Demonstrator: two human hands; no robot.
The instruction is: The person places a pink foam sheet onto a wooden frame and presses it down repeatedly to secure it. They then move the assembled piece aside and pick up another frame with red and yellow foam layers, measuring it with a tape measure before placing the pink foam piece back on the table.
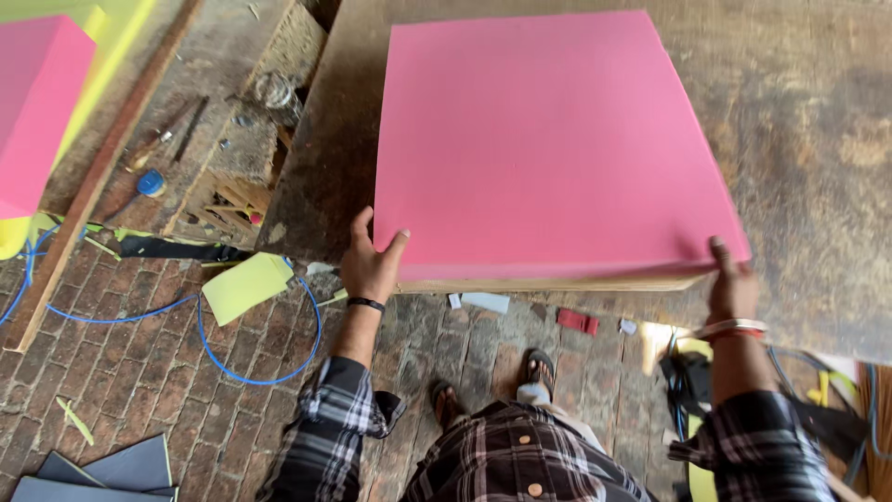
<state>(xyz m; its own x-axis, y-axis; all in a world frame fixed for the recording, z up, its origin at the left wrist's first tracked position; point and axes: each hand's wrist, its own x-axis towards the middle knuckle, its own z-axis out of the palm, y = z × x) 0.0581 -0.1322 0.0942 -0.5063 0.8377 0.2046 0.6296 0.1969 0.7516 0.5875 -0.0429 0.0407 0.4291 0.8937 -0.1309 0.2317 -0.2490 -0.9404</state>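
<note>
Two bare hands grip the near edge of a big pink foam sheet [548,144] that lies flat on a worn wooden worktable [808,121], its front edge hanging just past the table's lip over a thin pale board [548,284] beneath it. Far off to the left, a second pink foam block [37,102] rests on yellow foam [116,23], and a long wooden batten [102,167] slants across the brick floor [139,372]. Nearer, a blue cable [251,376] loops over the bricks beside a yellow-green foam offcut [246,285], with grey sheets [102,469] stacked at the bottom corner. Then comes the left hand [370,265], wearing a dark wristband, thumb up on the sheet's left side and fingers curled around its near left corner. Below, between the arms, two sandalled feet [492,381] stand on the bricks, with small scraps, one of them red [578,321], scattered ahead of them. At the right, the right hand [732,284], with red and white bangles at the wrist, clasps the sheet's near right corner, fingers wrapped over the top edge.
</note>
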